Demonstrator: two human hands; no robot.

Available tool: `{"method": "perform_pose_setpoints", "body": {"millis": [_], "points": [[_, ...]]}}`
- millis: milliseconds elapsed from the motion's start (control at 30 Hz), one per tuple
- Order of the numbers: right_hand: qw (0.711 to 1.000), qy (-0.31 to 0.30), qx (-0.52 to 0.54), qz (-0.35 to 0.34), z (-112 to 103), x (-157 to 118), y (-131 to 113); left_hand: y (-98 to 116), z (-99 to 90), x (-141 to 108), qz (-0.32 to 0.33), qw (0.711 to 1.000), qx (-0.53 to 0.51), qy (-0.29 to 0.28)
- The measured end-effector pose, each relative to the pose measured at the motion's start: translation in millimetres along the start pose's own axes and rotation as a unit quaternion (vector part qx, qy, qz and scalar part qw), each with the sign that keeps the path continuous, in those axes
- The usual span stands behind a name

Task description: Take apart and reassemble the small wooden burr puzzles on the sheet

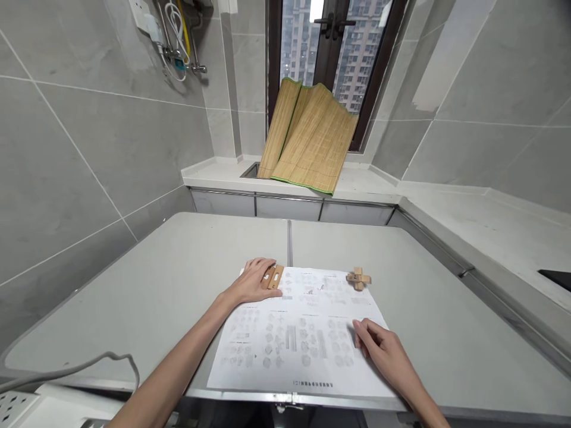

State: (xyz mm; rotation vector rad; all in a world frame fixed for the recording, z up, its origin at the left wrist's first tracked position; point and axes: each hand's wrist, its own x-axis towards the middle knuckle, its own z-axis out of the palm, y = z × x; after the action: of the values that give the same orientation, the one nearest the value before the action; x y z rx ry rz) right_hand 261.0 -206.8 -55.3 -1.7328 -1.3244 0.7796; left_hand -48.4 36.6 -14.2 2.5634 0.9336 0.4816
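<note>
A large printed sheet (312, 333) lies on the grey folding table (196, 249), its drawings too faint to read. My left hand (257, 282) rests at the sheet's upper left, thumb and fingers around flat wooden pieces (275, 277) with slots in them. Part of these pieces is hidden under the fingers. At the sheet's upper right corner sits a cross-shaped wooden block assembly (358, 279), touched by neither hand. My right hand (377, 345) lies over the sheet's right edge with its fingers curled; nothing shows between them.
Behind the table, a bamboo mat (312, 137) leans at the window above a white counter (214, 178). A power strip (18, 410) and grey cable (89, 361) are at the lower left. A black object (555, 279) lies on the right counter.
</note>
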Motion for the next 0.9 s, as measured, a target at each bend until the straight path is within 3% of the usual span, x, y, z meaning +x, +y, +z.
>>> {"method": "perform_pose_setpoints", "body": {"millis": [267,500,600,733,900], "points": [[1.000,0.004,-0.010,0.000,-0.8,-1.5,-4.0,17.7,6.7,1.3,0.047,0.998,-0.022,-0.037],[1.000,0.004,-0.029,0.006,-1.8,-2.1,-2.9,71.6,36.1,-17.2,0.076,0.995,-0.059,-0.030],[0.998,0.000,-0.060,-0.003,-2.3,-3.8,-10.1,86.1,36.9,-29.5,0.063,0.994,-0.082,-0.042],[0.993,-0.055,-0.099,-0.044,7.1,-9.1,-29.1,81.7,25.0,-43.8,0.018,0.995,-0.098,-0.023],[0.986,-0.056,-0.101,-0.122,33.5,-7.3,-53.0,66.6,18.1,-56.7,-0.002,0.995,-0.094,-0.025]]}}
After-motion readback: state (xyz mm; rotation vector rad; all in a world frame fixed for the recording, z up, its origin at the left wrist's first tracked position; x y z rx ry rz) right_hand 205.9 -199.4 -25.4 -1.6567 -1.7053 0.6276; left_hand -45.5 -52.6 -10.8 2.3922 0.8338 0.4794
